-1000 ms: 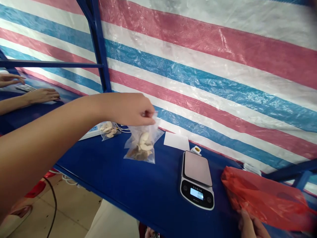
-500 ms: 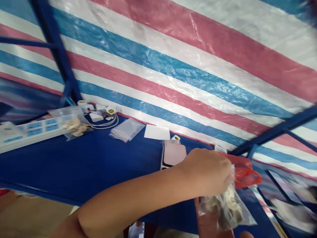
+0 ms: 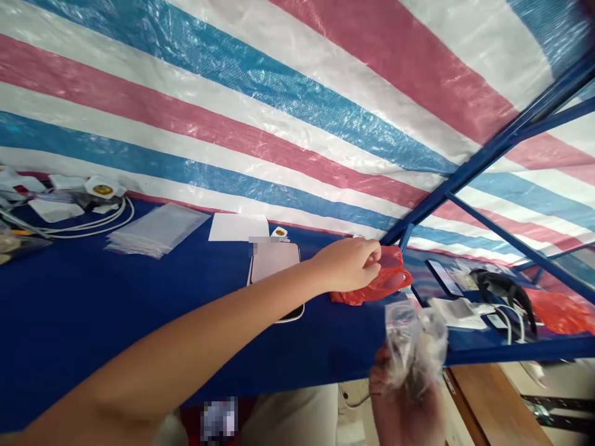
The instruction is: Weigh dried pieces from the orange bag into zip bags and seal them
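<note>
My left hand (image 3: 351,263) reaches in on a long forearm from the lower left. Its fingers are curled at the edge of a thin red plastic bag (image 3: 357,294), which lies partly behind the hand with a handle loop sticking out to the right. Low on the right, my right hand (image 3: 404,396) is closed around crumpled clear plastic bags (image 3: 413,347). Pale contents show through them, too blurred to name. Under my left forearm lies a phone (image 3: 276,259) with a pale pink back, partly covered by the arm.
A white card (image 3: 238,227) and a stack of clear zip bags (image 3: 155,229) lie along the back of the blue table (image 3: 209,347). White cables (image 3: 100,220) coil at the left. Blue frame bars (image 3: 493,142) cross on the right, beside another surface with a black strap (image 3: 504,288).
The view has swung to the right. My left hand has come away from the clear bags to the red bag. My right hand now holds the clear bags apart from it.
</note>
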Available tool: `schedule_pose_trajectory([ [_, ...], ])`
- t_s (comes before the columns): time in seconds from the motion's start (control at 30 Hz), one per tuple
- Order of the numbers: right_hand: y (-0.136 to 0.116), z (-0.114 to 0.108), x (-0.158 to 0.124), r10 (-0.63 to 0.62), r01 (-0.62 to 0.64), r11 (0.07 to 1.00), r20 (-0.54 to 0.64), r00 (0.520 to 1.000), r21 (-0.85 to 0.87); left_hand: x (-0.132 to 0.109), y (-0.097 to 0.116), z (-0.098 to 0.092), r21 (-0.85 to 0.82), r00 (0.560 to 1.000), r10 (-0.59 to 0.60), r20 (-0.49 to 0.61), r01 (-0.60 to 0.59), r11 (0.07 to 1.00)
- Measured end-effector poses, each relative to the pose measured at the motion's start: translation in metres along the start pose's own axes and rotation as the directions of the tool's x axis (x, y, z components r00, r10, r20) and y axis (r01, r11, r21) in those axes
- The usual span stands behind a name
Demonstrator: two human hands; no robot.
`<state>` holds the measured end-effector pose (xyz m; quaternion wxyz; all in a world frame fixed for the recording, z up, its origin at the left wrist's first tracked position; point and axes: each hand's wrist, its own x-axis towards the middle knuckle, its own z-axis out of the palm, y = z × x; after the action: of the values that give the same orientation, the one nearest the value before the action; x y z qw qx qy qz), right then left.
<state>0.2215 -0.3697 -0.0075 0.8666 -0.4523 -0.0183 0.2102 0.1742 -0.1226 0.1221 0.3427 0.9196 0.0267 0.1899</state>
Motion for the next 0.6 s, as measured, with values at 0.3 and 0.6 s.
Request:
schedule_pose_trajectory([
  [0.3,-0.011,-0.018,0.007,-0.119,0.108,0.982,-0.065,0.991,-0.153,-0.015,-0.006,0.030,-0.096,0.965,0.091,0.246,-0.069,0.993],
  [0.6,-0.048,-0.026,0.002,-0.274,0.270,0.960,-0.049,0.960,-0.074,-0.030,0.007,0.080,0.136,0.898,0.220,0.381,-0.290,0.947],
])
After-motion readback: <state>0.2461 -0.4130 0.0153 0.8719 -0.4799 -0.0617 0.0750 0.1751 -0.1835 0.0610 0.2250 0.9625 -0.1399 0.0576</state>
